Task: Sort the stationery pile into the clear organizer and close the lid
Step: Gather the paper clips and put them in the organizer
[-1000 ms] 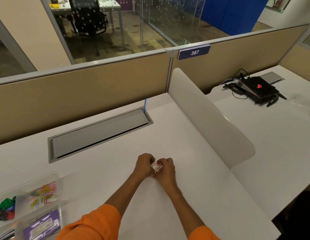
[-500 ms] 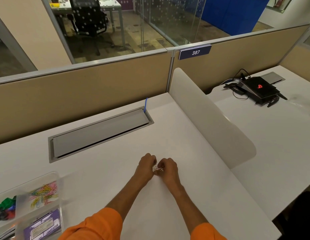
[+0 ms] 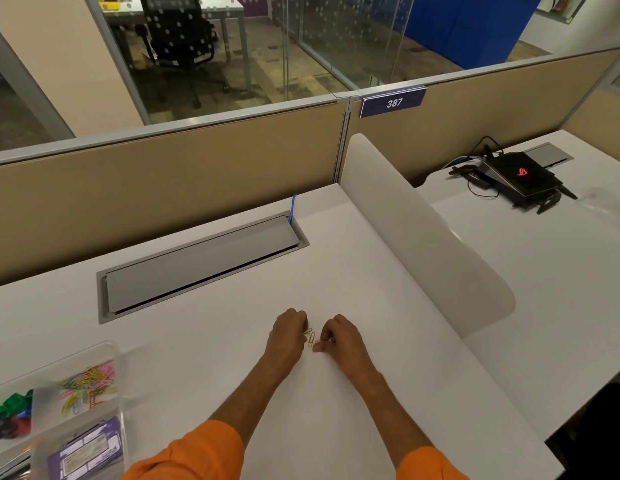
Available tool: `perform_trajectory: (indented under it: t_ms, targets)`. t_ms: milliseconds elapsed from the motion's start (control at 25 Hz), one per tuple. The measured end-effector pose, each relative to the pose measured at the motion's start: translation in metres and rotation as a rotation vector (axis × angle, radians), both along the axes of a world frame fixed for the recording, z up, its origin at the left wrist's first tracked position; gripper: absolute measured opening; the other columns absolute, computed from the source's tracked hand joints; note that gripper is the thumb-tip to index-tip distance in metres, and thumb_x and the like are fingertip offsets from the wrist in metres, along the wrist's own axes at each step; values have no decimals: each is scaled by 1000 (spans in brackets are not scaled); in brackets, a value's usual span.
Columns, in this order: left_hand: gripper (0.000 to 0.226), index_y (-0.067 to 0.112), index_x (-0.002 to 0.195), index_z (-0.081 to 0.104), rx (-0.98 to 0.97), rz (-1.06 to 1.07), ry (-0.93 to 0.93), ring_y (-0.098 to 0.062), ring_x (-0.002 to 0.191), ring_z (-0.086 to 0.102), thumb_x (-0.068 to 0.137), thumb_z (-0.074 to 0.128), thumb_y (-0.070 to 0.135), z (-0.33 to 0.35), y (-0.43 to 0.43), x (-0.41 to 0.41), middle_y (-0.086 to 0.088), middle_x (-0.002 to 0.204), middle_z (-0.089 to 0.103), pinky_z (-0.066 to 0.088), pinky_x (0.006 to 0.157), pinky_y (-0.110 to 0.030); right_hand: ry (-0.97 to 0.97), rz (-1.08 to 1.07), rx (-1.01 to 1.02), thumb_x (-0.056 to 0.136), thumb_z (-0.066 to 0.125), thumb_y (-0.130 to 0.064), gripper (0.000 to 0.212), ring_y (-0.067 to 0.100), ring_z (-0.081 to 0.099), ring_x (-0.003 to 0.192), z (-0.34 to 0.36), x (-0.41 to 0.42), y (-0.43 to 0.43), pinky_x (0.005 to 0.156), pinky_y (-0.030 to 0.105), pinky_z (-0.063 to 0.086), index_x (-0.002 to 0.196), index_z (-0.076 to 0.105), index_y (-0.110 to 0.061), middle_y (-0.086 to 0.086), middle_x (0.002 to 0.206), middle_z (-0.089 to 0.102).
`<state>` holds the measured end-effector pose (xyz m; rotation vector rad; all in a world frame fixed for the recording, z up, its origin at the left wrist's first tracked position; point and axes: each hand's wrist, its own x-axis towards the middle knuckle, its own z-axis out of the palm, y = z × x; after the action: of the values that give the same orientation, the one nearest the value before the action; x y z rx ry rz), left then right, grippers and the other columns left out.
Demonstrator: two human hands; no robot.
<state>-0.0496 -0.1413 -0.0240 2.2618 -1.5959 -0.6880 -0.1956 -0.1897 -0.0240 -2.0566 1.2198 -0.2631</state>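
Hands have drawn apart since a second ago, leaving a few paper clips in view between them at lower centre of the frame.

Earlier both fists were pressed together over a small bunch; now the left hand (image 3: pixel 289 336) and right hand (image 3: pixel 339 336) sit just beside each other on the desk (image 3: pixel 371 271), fingers curled, each pinching at the paper clips (image 3: pixel 310 337). These are light, thin, springy wire, likely to snag on one another and slide on the smooth top, so pinch them at the loops with the fingertips. Well apart, at the lower left, the clear organizer (image 3: pixel 118 362) stands open, already holding coloured clips, binder clips and a purple packet.
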Motion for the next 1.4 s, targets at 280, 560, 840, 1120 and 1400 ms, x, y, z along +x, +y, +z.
perform_trajectory:
  t_ms: [280, 560, 840, 1120, 1400]
  targets:
    - [9, 4, 97, 57, 88, -93, -51, -27, 96, 56, 96, 53, 12, 1, -6, 6, -11, 104, 56, 48, 78, -36, 30, 29, -51, 83, 65, 8, 17, 3, 53, 71, -3, -4, 2, 64, 6, 43, 85, 61, -8, -1, 82, 57]
    - [9, 6, 85, 61, -10, 149, 252, -20, 78, 62, 91, 59, 13, 6, 7, 12, -5, 85, 66, 54, 75, -34, 105, -31, -51, 87, 60, 3, 13, 12, 55, 83, -5, -4, 10, 62, 8, 37, 91, 64, -8, 2, 90, 59]
    - [17, -6, 98, 67, -196, 753, 1259, -27, 77, 71, 82, 72, -2, 14, 53, 11, -23, 92, 73, 59, 71, -29, -383, -439, 538, 91, 65, -16, 13, 11, 65, 65, 16, -14, 11, 65, 17, 50, 88, 71, -6, 5, 80, 69]
    - [24, 0, 112, 68, -172, 721, 1517, -22, 81, 60, 94, 53, -7, 21, 56, 5, -11, 84, 63, 56, 81, -30, -751, -607, 833, 90, 63, 1, 14, 23, 68, 74, 24, -15, 20, 71, 29, 57, 101, 69, 7, 19, 83, 70]
    - [15, -1, 85, 62, -94, 847, 1449, -23, 63, 56, 90, 51, 8, 26, 38, -2, -12, 71, 57, 46, 63, -31, -762, -644, 909, 91, 63, -9, 19, 22, 62, 72, 30, -26, 20, 73, 32, 56, 99, 70, 7, 13, 78, 65]
